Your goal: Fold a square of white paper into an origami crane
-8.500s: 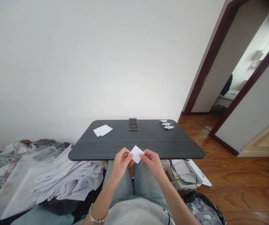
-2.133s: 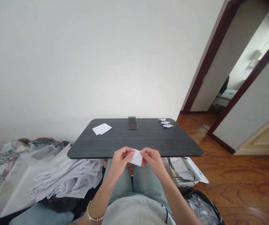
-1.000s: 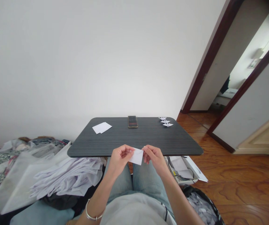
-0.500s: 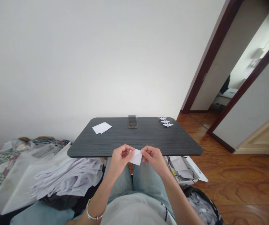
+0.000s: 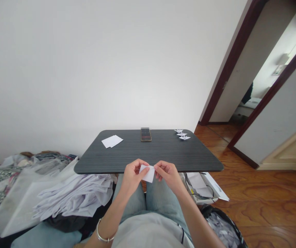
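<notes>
A small folded piece of white paper [image 5: 148,175] is held between my two hands, over my lap at the near edge of the dark table [image 5: 137,156]. My left hand [image 5: 134,173] pinches its left side, thumb on top. With thumb and fingertips, my right hand [image 5: 165,171] grips its upper right corner. At the table's far right stand several folded paper cranes [image 5: 183,137] in a row. Flat white paper sheets [image 5: 112,141] lie on the left part of the table.
A phone [image 5: 146,135] lies at the table's back middle, near the wall. White cloth [image 5: 78,196] and other fabrics are heaped at the left. Below the table on the right are a box with cables [image 5: 201,187] and a black bag of paper scraps [image 5: 222,227].
The folded paper has shifted slightly left and tilted a little in my fingers. My right fingertips have moved slightly left with its corner. Everything on the table stays put.
</notes>
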A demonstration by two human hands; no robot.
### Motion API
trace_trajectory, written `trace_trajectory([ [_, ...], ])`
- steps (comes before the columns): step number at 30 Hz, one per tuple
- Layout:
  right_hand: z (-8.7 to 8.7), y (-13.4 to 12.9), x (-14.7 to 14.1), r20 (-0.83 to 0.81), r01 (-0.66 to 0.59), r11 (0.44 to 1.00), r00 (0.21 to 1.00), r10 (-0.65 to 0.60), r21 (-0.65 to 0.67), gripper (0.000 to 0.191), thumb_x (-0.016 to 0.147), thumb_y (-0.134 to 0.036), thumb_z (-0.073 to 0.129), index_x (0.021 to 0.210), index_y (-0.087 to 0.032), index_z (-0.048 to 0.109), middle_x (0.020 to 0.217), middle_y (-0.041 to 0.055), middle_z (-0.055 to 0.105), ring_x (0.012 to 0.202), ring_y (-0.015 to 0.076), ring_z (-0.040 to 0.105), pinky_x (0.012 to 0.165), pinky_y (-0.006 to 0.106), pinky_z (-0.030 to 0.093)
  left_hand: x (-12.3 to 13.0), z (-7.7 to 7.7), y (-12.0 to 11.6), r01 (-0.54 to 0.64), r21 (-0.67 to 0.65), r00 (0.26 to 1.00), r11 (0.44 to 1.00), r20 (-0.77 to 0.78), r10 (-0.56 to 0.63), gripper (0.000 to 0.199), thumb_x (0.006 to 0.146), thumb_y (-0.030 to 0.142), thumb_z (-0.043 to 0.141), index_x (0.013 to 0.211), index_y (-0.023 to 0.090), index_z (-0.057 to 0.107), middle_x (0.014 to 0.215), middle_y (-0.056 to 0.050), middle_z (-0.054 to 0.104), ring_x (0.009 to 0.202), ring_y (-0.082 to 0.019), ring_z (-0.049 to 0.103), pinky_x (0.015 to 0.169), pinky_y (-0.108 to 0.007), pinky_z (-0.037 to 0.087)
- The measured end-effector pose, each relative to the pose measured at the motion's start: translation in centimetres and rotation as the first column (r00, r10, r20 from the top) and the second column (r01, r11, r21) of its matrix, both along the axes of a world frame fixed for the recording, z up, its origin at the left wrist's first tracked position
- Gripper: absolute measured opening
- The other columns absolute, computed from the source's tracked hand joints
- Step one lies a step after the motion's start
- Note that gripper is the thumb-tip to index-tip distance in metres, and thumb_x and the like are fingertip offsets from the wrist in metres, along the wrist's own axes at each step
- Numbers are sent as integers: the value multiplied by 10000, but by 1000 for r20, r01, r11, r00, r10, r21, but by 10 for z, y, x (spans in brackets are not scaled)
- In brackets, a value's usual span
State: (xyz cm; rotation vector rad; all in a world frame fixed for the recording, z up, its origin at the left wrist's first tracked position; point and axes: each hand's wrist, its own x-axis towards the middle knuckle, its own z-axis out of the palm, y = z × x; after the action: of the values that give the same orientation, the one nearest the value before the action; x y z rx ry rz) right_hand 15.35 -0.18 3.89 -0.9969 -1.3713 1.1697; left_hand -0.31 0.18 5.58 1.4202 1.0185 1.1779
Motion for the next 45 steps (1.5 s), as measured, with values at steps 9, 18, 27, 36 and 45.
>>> trace_trajectory([
  [9, -4, 0, 0, 21, -2, 999, 1000, 2, 34, 266, 756, -404, 580, 656, -158, 567, 492, -19, 551, 428, 88, 505, 426, 198, 435, 1, -5, 2, 28, -29, 999, 999, 28, -27, 168, 646, 255, 667, 733, 132, 594, 617, 1, 589, 555, -113, 529, 536, -216, 402],
  [18, -3, 1, -1, -1, -16, 999, 1000, 16, 30, 342, 808, -458, 492, 637, -165, 542, 512, -15, 532, 450, 95, 502, 409, 183, 416, 1, -5, 3, 24, -27, 999, 999, 44, -23, 168, 652, 252, 665, 741, 131, 590, 621, 2, 589, 552, -106, 526, 529, -207, 394],
  [27, -7, -2, -2, 96, 4, 996, 995, -13, 92, 203, 797, -328, 542, 676, -165, 532, 515, -30, 513, 465, 94, 470, 437, 188, 381, 3, -7, 3, 46, -17, 999, 999, 26, -46, 173, 669, 262, 656, 754, 130, 583, 624, 0, 583, 559, -106, 524, 534, -210, 404],
  [36, -8, 0, -2, 106, -44, 996, 994, 36, 75, 204, 793, -354, 536, 694, -176, 537, 558, -22, 504, 502, 107, 475, 442, 195, 396, 4, -5, 2, 63, -46, 997, 997, 36, -61, 204, 653, 284, 672, 754, 134, 578, 626, -1, 584, 560, -113, 537, 532, -211, 406],
  [45, -10, 0, -3, 132, -46, 995, 991, 35, 83, 211, 790, -353, 537, 684, -171, 551, 556, -19, 523, 495, 107, 480, 444, 200, 405, 4, -7, 4, 75, -46, 997, 996, 26, -74, 178, 655, 245, 666, 758, 131, 575, 630, 2, 578, 563, -104, 525, 538, -208, 397],
])
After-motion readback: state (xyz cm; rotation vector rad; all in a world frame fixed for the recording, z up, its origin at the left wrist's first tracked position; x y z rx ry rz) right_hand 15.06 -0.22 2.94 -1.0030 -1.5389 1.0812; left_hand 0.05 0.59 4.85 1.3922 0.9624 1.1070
